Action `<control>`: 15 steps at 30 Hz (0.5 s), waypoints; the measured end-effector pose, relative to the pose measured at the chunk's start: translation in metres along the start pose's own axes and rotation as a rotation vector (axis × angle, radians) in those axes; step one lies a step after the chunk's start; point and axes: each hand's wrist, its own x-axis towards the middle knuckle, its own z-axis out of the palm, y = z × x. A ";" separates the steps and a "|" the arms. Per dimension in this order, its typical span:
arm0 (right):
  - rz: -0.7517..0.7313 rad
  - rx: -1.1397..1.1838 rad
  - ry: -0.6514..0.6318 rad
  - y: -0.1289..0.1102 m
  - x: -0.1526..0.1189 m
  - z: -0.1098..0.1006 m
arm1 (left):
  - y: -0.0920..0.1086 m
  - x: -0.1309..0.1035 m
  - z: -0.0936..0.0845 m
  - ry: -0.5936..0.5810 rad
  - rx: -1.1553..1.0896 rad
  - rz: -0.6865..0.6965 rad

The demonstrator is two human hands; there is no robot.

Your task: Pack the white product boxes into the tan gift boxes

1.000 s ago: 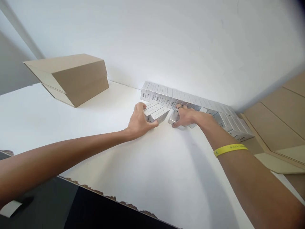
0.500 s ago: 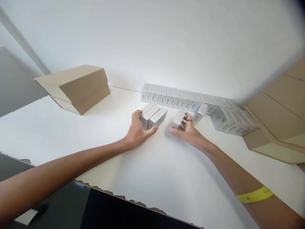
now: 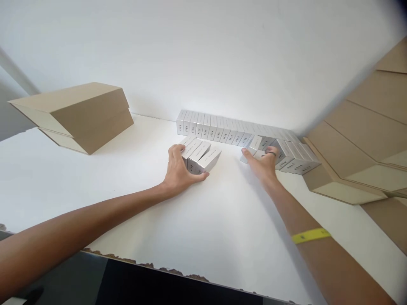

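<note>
My left hand (image 3: 179,171) is curled round a small group of white boxes (image 3: 199,151) standing on the table. Its fingers press the far left side and its thumb reaches along the near end. The nearest box of this group (image 3: 210,159) sits at an angle, with a gap beside its neighbour. My right hand (image 3: 263,164), wearing a ring, grips at a small white box (image 3: 255,143) that leans by the row; thumb on the left, fingers on the right. How many boxes lie within its grasp is partly hidden.
A long row of matching white boxes (image 3: 210,127) lines the wall. More white boxes (image 3: 297,159) stand at its right end. A brown carton (image 3: 95,118) lies at the left; large brown cartons (image 3: 359,140) are at the right. The table's near edge (image 3: 143,264) is chipped.
My right hand, earlier blurred with a white box near the left group, is now farther right among the boxes by the row. The left hand stays at its group. The view has shifted rightward.
</note>
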 end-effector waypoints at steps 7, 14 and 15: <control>0.013 -0.185 0.004 0.005 0.005 -0.008 | 0.007 0.005 0.005 0.046 0.057 -0.096; -0.138 -0.041 -0.272 -0.012 -0.047 -0.016 | 0.006 -0.003 0.003 -0.050 0.000 -0.071; -0.152 0.013 -0.318 -0.015 -0.053 -0.009 | 0.008 -0.002 0.005 -0.076 -0.057 -0.057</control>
